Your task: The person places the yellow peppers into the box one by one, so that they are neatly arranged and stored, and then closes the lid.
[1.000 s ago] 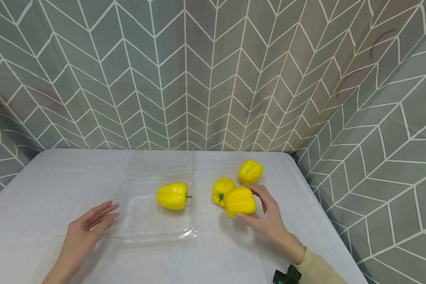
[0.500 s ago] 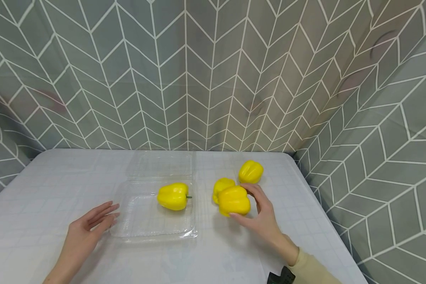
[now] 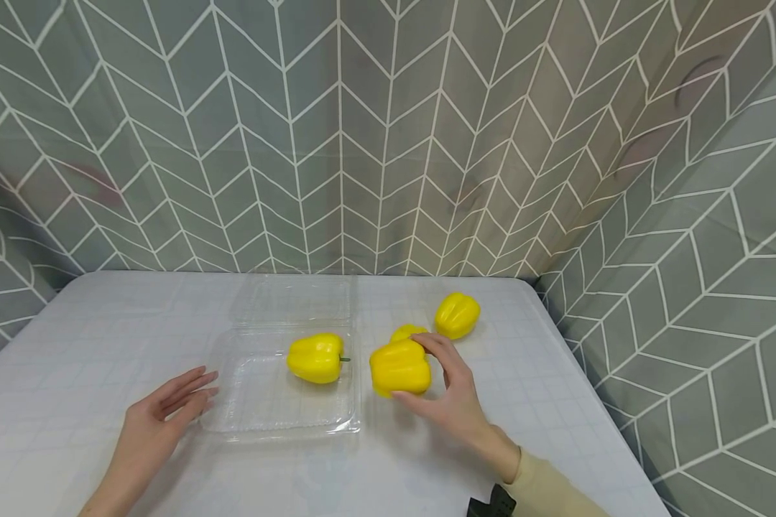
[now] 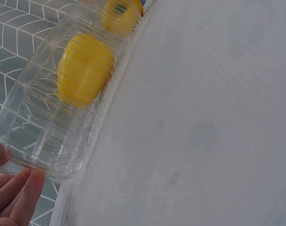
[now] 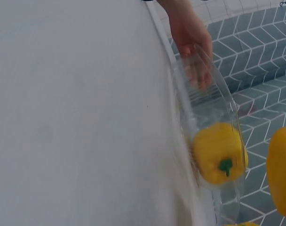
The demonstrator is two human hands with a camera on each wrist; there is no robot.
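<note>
In the head view, my right hand point(image 3: 449, 391) holds a yellow bell pepper point(image 3: 399, 368) between thumb and fingers, just right of a clear plastic clamshell box point(image 3: 265, 406). Part of that pepper point(image 5: 282, 172) shows at the right edge of the right wrist view. A second yellow bell pepper point(image 3: 315, 357) lies inside the box, its green stem pointing right. At the box's left side rests my left hand point(image 3: 158, 416), fingers nearly straight, fingertips point(image 4: 35, 176) right at the plastic wall.
Behind the held pepper another yellow bell pepper point(image 3: 407, 331) is mostly hidden. One more yellow pepper point(image 3: 457, 316) lies farther back on the right. The box's lid point(image 3: 291, 298) lies folded back on the white tablecloth point(image 3: 136, 316). A patterned curtain point(image 3: 362, 143) hangs behind.
My right hand has carried its pepper leftward toward the box, passing in front of another pepper and covering most of it. The left hand and the box have stayed put.
</note>
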